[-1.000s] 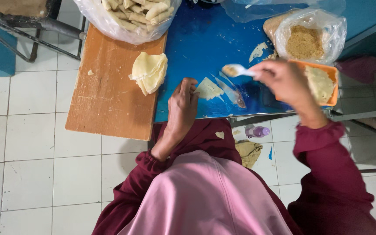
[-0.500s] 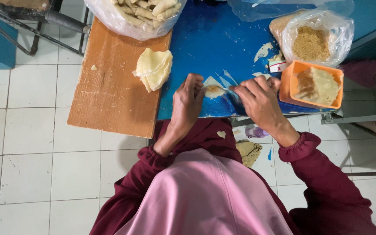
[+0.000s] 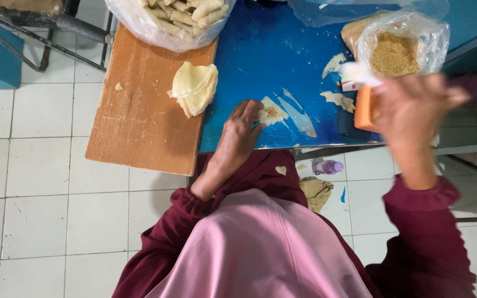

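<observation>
Blue surface point(image 3: 260, 49) mid-frame, left hand point(image 3: 239, 132) open with fingertips pinning a filled dough wrapper point(image 3: 271, 113), blurred right hand point(image 3: 415, 110) at right over an orange tub point(image 3: 363, 108), grip unclear, stacked wrappers point(image 3: 194, 87) upper left on a wooden board point(image 3: 139, 110)

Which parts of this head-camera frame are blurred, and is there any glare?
Head view: the right hand is smeared by motion blur, its grip unreadable; the left hand and the wrapper with filling are sharp; pale sheen streaks the blue tabletop.
</observation>
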### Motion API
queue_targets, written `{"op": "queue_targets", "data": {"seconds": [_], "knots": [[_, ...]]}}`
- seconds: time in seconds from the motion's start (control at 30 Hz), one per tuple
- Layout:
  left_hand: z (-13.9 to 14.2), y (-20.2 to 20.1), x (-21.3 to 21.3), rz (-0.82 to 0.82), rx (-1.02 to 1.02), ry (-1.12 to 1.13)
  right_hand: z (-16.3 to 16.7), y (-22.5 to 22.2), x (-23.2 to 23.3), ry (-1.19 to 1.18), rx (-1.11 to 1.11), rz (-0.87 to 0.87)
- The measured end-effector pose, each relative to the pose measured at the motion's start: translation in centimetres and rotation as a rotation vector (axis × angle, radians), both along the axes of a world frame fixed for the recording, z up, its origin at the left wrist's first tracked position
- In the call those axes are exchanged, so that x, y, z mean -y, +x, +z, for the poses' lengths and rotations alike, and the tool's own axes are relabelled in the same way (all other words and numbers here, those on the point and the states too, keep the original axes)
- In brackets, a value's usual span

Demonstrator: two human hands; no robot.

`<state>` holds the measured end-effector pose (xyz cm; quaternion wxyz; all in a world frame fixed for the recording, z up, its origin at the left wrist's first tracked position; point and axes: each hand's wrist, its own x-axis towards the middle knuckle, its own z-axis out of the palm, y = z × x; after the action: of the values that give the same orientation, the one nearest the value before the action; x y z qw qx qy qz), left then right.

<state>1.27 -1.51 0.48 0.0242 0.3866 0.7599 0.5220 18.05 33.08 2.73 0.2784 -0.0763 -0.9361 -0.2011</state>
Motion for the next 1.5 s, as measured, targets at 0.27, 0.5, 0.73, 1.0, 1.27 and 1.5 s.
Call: {"op": "queue_targets", "data": {"seconds": [0.27,0.5,0.73,1.0,1.27,1.5], "knots": [[-0.1,0.2,-0.5,0.012,-0.206,-0.103,0.7,-2.6,-3.5,0.193,-0.101,-0.180],[-0.1,0.2,-0.4,0.023,-0.202,-0.051,-2.1,-3.2,14.9,-0.456,0.102,0.252],[-0.1,0.2,-0.6,0.028,-0.211,-0.051,-1.8,-4.2,18.4,-0.385,-0.003,0.184],[-0.1,0.1,-0.4,-0.005,-0.262,-0.060,-1.5,-6.4,17.9,-0.523,0.011,0.310],[0.7,0.2,-0.1,-0.041,-0.214,-0.032,-1.1,-7.5,17.3,-0.330,0.050,0.366],[0.1,-1.7,-1.6,0.068,-0.290,-0.066,-1.2,-9.9,15.4,-0.811,0.135,0.386]]}}
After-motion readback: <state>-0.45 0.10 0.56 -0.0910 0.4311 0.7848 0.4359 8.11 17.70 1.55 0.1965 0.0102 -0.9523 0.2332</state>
